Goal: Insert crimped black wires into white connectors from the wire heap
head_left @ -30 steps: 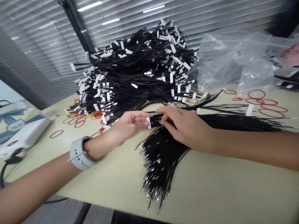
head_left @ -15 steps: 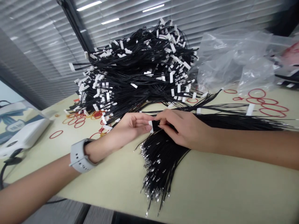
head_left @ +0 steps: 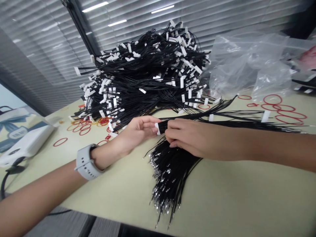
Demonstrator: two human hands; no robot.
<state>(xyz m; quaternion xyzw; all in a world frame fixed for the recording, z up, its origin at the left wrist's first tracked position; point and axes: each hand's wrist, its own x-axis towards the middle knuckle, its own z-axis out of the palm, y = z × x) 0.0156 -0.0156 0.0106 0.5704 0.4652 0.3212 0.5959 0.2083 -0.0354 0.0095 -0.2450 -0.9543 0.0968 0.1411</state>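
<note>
Between the thumb and fingers of my left hand (head_left: 140,131) is a white connector (head_left: 157,128) with black wires running right from it. My right hand (head_left: 185,136) lies over those wires just beside the connector, its fingers curled round them; the fingertips are partly hidden. Below the right hand a thick bundle of black wires (head_left: 170,171) fans toward the table's front edge, with bare silvery terminals at its ends. More black wires (head_left: 247,124) stretch right behind my right forearm.
A high heap of black cables (head_left: 148,72) with white connectors stands at the back. Red rubber bands (head_left: 291,113) lie at right, others at left. Clear plastic bags (head_left: 247,65) sit at back right. A white box-like device (head_left: 27,144) is on the left of the table (head_left: 242,197).
My right hand has turned from a fingertip pinch to lying flatter over the wires near the connector. My left hand has shifted slightly left and up with the connector.
</note>
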